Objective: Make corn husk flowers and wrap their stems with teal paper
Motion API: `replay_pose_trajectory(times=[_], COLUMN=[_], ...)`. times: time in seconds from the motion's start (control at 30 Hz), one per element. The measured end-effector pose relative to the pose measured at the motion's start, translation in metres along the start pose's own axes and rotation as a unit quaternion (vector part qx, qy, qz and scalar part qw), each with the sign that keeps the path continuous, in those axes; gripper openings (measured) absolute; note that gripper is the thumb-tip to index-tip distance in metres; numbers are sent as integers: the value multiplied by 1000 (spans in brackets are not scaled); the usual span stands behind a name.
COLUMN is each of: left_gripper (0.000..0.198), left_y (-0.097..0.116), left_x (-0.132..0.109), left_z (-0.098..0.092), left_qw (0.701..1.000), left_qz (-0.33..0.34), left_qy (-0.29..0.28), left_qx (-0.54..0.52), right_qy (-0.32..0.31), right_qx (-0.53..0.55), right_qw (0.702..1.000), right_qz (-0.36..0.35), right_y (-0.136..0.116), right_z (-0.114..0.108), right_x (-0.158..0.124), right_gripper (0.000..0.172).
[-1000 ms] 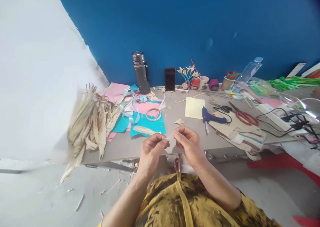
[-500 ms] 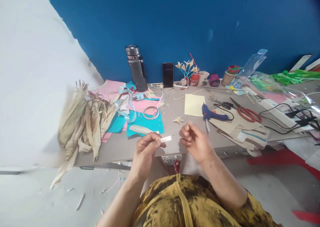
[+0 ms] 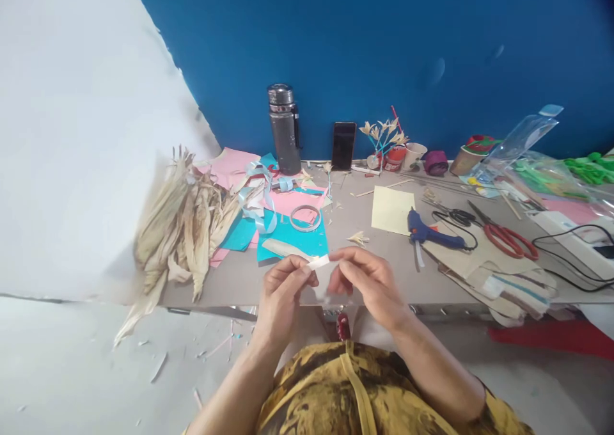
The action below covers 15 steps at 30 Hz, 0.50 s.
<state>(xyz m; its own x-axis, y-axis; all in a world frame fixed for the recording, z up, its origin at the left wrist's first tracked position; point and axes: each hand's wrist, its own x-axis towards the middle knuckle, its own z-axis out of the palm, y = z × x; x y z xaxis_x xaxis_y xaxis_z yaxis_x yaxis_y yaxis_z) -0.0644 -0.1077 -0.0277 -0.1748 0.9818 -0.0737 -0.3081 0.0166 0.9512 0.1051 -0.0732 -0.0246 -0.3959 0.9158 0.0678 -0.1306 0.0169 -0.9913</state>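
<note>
My left hand (image 3: 284,294) pinches a short pale strip (image 3: 318,262) between thumb and fingers. Its free end points right. At that end is my right hand (image 3: 369,284), index fingertip touching or nearly touching the strip and thumb a little apart below; the lower fingers are blurred. Whether the strip is paper or husk I cannot tell. Just beyond the hands, a piece of dried corn husk (image 3: 288,249) lies on blue paper (image 3: 314,240), beside a roll of tape (image 3: 306,218). A small husk flower (image 3: 357,238) rests on the table to its right.
Dried husks (image 3: 167,224) are heaped at the left. A thermos (image 3: 284,131), a phone (image 3: 344,146) and husk flowers on stems (image 3: 384,134) stand by the wall. Rightward lie a glue gun (image 3: 436,233), red-handled scissors (image 3: 508,238), a glove (image 3: 513,288) and a power strip (image 3: 570,237).
My right hand has moved left to the strip's free end, its fingers reaching out. The left hand keeps its pinch on the strip. The view has turned slightly left.
</note>
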Motion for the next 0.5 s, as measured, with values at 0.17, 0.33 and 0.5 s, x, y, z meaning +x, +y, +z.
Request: replay_pose_trajectory(times=[0.17,0.33,0.5], left_gripper=[19,23,20], left_y=[7,7,-4], left_x=[-6,-13,-16], left_z=[1,-1,0], left_qw=[993,998,996], left_qz=[48,-17,-36], left_qy=[0,-65,-50], left_qx=[105,-12,-64], right_qy=[-6,34,86], right_qx=[5,115,194], right_qw=[1000,991,972], right_qz=[2,60,97], right_y=[0,2,2], right_z=[6,18,26], right_x=[3,6,3], right_gripper=[29,31,40])
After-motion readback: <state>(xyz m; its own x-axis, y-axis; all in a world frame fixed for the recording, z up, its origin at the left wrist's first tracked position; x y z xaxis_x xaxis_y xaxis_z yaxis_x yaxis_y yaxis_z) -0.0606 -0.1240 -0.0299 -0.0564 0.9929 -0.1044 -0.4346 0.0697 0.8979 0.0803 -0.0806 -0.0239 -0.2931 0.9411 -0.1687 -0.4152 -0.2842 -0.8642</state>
